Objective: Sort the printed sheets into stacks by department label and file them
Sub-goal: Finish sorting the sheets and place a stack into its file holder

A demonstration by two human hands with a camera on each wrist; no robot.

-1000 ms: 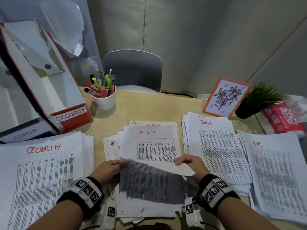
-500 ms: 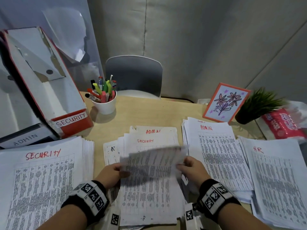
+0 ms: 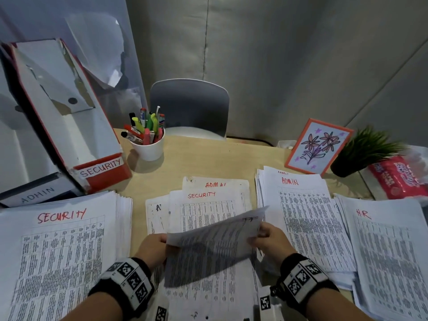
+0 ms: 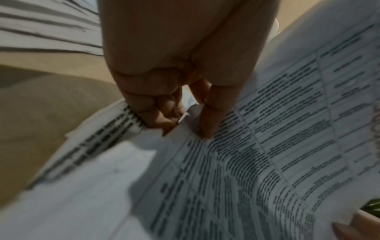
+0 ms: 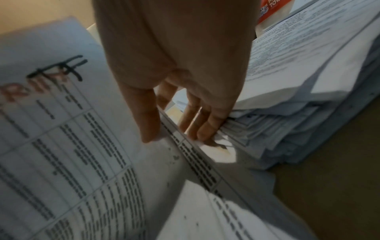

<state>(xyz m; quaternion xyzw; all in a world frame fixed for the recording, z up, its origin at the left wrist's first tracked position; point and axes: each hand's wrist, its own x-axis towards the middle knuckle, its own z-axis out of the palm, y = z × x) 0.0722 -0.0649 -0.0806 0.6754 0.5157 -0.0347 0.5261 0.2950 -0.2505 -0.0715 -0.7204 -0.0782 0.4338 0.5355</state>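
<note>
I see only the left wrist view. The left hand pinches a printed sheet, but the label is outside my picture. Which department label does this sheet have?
Observer: In the right wrist view, the lifted sheet shows the red letters "RIT" near its top, so it is likely SECURITY.
Operator: Does the other hand hold it too?
Observer: Yes, the right hand pinches its right edge, thumb on top.
Operator: Where is the matching stack?
Observer: In the head view, the SECURITY stack lies at the person's left, in front of the SECURITY file box.
</note>
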